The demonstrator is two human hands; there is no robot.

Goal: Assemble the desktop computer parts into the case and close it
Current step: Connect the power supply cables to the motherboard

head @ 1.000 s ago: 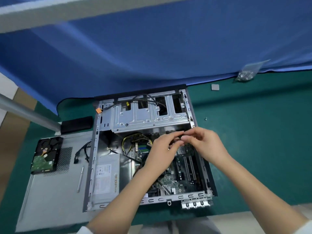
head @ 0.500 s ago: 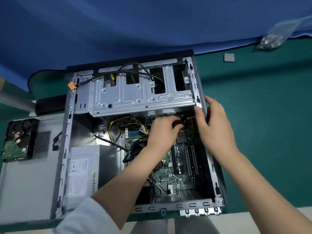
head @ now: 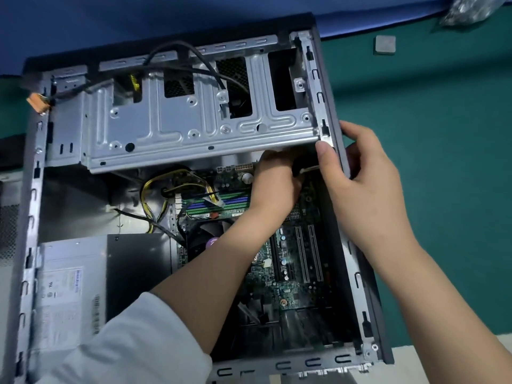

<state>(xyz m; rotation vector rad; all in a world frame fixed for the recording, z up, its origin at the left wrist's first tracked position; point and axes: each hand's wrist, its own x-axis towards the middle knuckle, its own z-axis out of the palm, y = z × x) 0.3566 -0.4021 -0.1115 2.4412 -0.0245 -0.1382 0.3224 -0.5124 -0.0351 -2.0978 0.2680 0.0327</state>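
You're seeing even, cool, fairly dim indoor light with no hard shadows; the case (head: 329,112) interior goes dark toward 5 o'clock. Soft sheen lies on the drive cage (head: 171,126). Motion blur smears the sleeve (head: 133,345) at 7 o'clock and the bag (head: 468,8) at 1 o'clock. Wide-angle bending bows the case edges.

I see the open computer case (head: 327,87) lying on its side, its grey metal drive cage (head: 177,128) spanning the top. Below it sits the green motherboard (head: 291,261), with the power supply (head: 91,278) at lower left and yellow cables (head: 155,187) looping between.
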